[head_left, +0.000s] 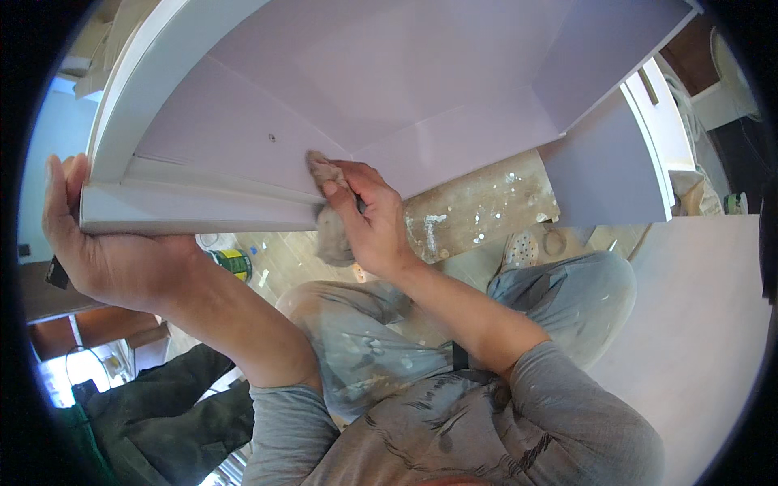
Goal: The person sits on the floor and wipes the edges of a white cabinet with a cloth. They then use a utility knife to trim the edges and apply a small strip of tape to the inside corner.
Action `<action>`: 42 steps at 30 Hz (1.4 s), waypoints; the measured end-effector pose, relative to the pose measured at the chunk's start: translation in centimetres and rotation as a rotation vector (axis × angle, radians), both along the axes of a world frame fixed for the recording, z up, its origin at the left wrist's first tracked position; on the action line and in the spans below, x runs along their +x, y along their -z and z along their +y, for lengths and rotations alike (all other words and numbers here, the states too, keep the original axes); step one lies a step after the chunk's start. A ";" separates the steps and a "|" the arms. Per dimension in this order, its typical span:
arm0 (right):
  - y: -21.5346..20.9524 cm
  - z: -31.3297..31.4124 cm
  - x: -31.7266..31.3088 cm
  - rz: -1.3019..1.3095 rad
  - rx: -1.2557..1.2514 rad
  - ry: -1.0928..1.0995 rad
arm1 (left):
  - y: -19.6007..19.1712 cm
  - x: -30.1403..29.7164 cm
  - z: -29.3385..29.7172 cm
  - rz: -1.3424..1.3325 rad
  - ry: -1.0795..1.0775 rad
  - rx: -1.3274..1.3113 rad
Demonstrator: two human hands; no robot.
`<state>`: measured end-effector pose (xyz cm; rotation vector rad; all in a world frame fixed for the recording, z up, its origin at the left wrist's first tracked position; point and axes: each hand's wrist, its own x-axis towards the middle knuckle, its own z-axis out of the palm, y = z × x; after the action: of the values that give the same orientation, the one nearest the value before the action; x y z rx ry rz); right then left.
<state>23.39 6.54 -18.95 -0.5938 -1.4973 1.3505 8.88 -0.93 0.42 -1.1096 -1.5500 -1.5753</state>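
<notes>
A white cabinet (pixel 146 206) with pale lilac inner faces fills the upper part of the view, its framed edge towards me. My left hand (pixel 121 259) cups the frame's lower left corner, palm beneath and fingers up along the outer side. Between the fingers and thumb of my right hand (pixel 374 219) is a crumpled, brownish-grey rag (pixel 331 235). One end of the rag touches the lilac panel just inside the frame, and the rest hangs below the edge. A small dark hole (pixel 272 138) shows in that panel.
Below the cabinet lies a board (pixel 478 215) spotted with white paint. A green can (pixel 233 263) stands on the floor beyond my left forearm. To the right are a cabinet panel (pixel 604 174) and a broad pale surface (pixel 705 316). Dark cloth (pixel 162 405) hangs at lower left.
</notes>
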 end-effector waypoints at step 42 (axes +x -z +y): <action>-8.1 1.3 1.1 0.068 0.234 -0.140 | -1.5 1.4 1.7 -0.352 0.201 0.173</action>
<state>24.46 7.80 -10.82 -0.2966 -1.6365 1.2630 10.29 0.82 1.91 -0.9521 -1.5178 -2.0893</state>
